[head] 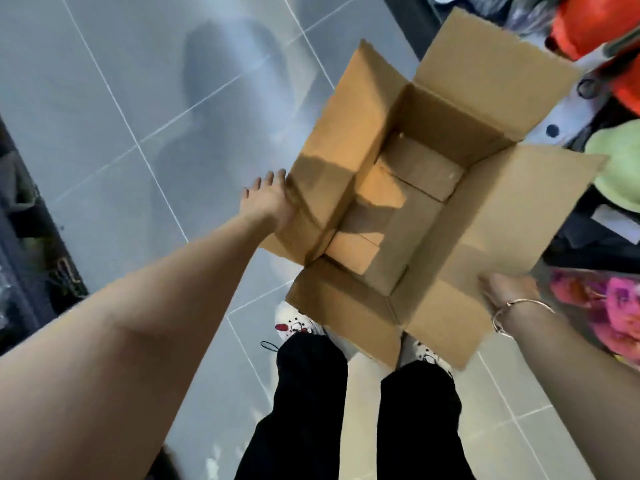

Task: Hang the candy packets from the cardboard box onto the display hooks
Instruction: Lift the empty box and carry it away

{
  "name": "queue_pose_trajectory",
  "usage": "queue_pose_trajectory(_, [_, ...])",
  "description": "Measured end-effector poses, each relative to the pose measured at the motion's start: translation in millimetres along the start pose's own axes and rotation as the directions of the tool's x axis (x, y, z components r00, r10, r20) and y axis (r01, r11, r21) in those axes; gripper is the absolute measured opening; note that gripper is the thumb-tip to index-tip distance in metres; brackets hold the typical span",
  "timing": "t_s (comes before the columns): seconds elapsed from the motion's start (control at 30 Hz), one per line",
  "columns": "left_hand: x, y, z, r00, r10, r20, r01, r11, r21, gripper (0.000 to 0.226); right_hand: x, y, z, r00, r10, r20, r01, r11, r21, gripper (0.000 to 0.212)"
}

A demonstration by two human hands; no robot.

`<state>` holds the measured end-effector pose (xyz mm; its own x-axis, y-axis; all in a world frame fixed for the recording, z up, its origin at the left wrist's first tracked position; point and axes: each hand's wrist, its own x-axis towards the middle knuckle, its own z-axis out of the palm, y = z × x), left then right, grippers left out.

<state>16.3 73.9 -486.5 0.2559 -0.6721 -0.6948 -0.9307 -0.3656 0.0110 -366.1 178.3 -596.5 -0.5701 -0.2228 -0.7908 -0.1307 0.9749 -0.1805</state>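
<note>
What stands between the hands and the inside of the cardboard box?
Nothing visible. The cardboard box has all four flaps folded outward, so its opening is clear. The left hand touches its left flap and the right hand grips the right flap. Inside, only the bare cardboard bottom shows.

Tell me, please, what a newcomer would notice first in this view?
An open cardboard box fills the centre, showing only bare cardboard inside. The left hand grips its left flap; the right hand, bangle at the wrist, holds the right flap. Colourful goods crowd the right edge.
</note>
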Motion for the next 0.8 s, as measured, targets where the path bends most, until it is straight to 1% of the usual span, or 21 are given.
queue_pose_trajectory(0.03, [6, -2, 3, 1.000, 0.013, 0.021, -0.012, 1.000, -0.020, 0.055, -36, -22, -1, 0.999, 0.017, -0.030, -0.015, 0.999, 0.047, 0.094])
queue_pose_trajectory(0.07, [12, -3, 5, 0.999, 0.029, 0.035, -0.027, 0.998, -0.053, 0.051, -57, -33, -1, 0.997, 0.036, -0.074, -0.031, 0.997, 0.066, 0.084])
queue_pose_trajectory(0.13, [21, -4, 7, 0.998, 0.037, 0.046, -0.030, 0.988, -0.148, 0.044, -83, -48, 0, 0.981, 0.015, -0.195, -0.012, 1.000, 0.016, 0.055])
queue_pose_trajectory(0.17, [24, -5, 7, 0.999, 0.027, 0.044, -0.019, 0.984, -0.179, 0.045, -96, -54, 0, 0.972, -0.018, -0.233, 0.012, 1.000, -0.025, 0.048])
queue_pose_trajectory(0.2, [26, -6, 7, 0.998, 0.026, 0.052, -0.016, 0.983, -0.186, 0.047, -102, -55, 0, 0.969, -0.057, -0.238, 0.047, 0.998, -0.047, 0.043])
queue_pose_trajectory(0.23, [27, -5, 6, 0.997, 0.043, 0.064, -0.031, 0.983, -0.179, 0.044, -110, -59, 1, 0.968, -0.105, -0.227, 0.089, 0.993, -0.080, 0.039])
queue_pose_trajectory(0.3, [27, -4, 2, 0.990, 0.122, 0.070, -0.114, 0.987, -0.113, 0.021, -122, -68, 4, 0.966, -0.172, -0.194, 0.144, 0.978, -0.150, 0.036])
queue_pose_trajectory(0.33, [24, -3, -1, 0.987, 0.151, 0.059, -0.146, 0.986, -0.079, 0.011, -126, -73, 6, 0.966, -0.180, -0.184, 0.152, 0.976, -0.158, 0.036])
queue_pose_trajectory(0.37, [21, -2, -4, 0.985, 0.165, 0.043, -0.163, 0.985, -0.059, 0.009, -133, -80, 9, 0.966, -0.187, -0.182, 0.158, 0.974, -0.161, 0.037])
queue_pose_trajectory(0.47, [7, -9, -30, 0.988, 0.156, -0.016, -0.156, 0.987, -0.034, 0.018, -166, -102, 15, 0.965, -0.211, -0.152, 0.187, 0.969, -0.160, 0.033])
queue_pose_trajectory(0.6, [-20, -50, -88, 0.994, 0.111, -0.021, -0.112, 0.991, -0.069, 0.023, -215, -132, 14, 0.962, -0.267, -0.054, 0.259, 0.959, -0.115, 0.037])
queue_pose_trajectory(0.67, [-47, -79, -123, 0.996, 0.081, -0.021, -0.083, 0.991, -0.106, 0.024, -256, -152, 12, 0.949, -0.314, -0.009, 0.310, 0.940, -0.142, 0.033])
queue_pose_trajectory(0.77, [-81, -122, -167, 0.999, 0.030, -0.038, -0.036, 0.987, -0.159, 0.030, -326, -183, 13, 0.928, -0.367, 0.058, 0.371, 0.907, -0.201, 0.020])
queue_pose_trajectory(0.8, [-91, -136, -184, 0.999, 0.008, -0.050, -0.017, 0.983, -0.181, 0.031, -348, -194, 16, 0.917, -0.392, 0.078, 0.399, 0.892, -0.210, 0.021])
